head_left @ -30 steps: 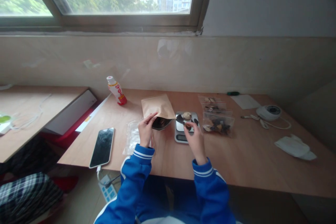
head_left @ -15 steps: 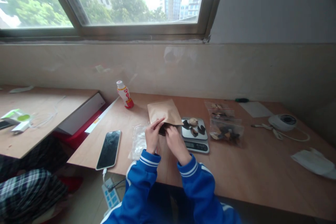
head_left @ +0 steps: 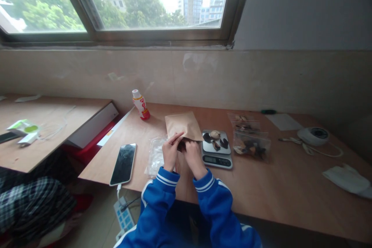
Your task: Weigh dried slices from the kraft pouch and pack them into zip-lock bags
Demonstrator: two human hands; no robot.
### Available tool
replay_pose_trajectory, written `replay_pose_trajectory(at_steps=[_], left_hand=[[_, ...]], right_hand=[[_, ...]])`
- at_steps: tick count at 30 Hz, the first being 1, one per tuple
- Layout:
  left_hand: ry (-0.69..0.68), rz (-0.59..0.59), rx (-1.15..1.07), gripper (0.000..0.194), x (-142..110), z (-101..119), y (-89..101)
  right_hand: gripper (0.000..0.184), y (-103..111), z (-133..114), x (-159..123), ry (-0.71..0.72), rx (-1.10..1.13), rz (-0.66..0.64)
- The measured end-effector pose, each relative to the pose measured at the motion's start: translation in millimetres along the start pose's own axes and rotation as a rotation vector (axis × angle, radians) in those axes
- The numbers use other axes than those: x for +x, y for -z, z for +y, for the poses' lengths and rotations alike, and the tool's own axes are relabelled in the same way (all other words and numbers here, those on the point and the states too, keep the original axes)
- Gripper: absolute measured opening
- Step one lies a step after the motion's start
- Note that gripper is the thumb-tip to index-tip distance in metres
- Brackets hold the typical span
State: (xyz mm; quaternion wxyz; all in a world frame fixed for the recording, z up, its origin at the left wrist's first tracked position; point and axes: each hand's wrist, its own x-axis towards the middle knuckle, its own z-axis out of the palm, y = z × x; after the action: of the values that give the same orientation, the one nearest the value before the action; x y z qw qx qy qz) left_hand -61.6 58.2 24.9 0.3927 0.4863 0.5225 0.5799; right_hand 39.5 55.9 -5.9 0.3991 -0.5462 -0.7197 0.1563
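Note:
A brown kraft paper bag (head_left: 183,124) lies on the table with its dark mouth turned towards me. My left hand (head_left: 171,152) grips the left side of that mouth, its fingers closed along the upper edge. At the opening, my right hand (head_left: 193,155) is curled with its fingertips inside; whatever they hold is hidden. Just right of the bag is a silver digital kitchen scale (head_left: 217,161). On its plate rest several dark, curled dried pieces (head_left: 223,142) and a pale one (head_left: 214,135). Clear plastic bags (head_left: 156,158) lie beside my left hand.
Zip bags of dried pieces (head_left: 251,148) lie right of the scale. A phone (head_left: 123,163) on a cable and a red-and-white bottle (head_left: 141,105) are on the left. A white round device (head_left: 313,135) and a white cloth-like item (head_left: 347,178) are far right. Someone in plaid (head_left: 35,205) sits left.
My right hand has shifted slightly left and turned more upright at the bag's mouth. My left hand keeps its hold. The whole view has shifted slightly.

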Motion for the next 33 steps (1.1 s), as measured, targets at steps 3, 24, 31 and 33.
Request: replay_pose_trajectory(at_steps=[3, 24, 31, 33], left_hand=[[-0.01, -0.003, 0.0, 0.024, 1, -1, 0.4], [-0.057, -0.015, 0.103, 0.028, 17, 11, 0.5], [-0.071, 0.009, 0.11, 0.027, 18, 14, 1.0], [-0.072, 0.012, 0.115, 0.027, 17, 13, 0.9]], right_hand=[[0.021, 12, -7, -2, -0.016, -0.144, -0.052], [0.031, 82, -15, -36, 0.051, 0.281, 0.128], [0.038, 76, 59, -18, -0.041, -0.049, 0.127], [0.041, 73, 67, -11, -0.036, -0.13, 0.11]])
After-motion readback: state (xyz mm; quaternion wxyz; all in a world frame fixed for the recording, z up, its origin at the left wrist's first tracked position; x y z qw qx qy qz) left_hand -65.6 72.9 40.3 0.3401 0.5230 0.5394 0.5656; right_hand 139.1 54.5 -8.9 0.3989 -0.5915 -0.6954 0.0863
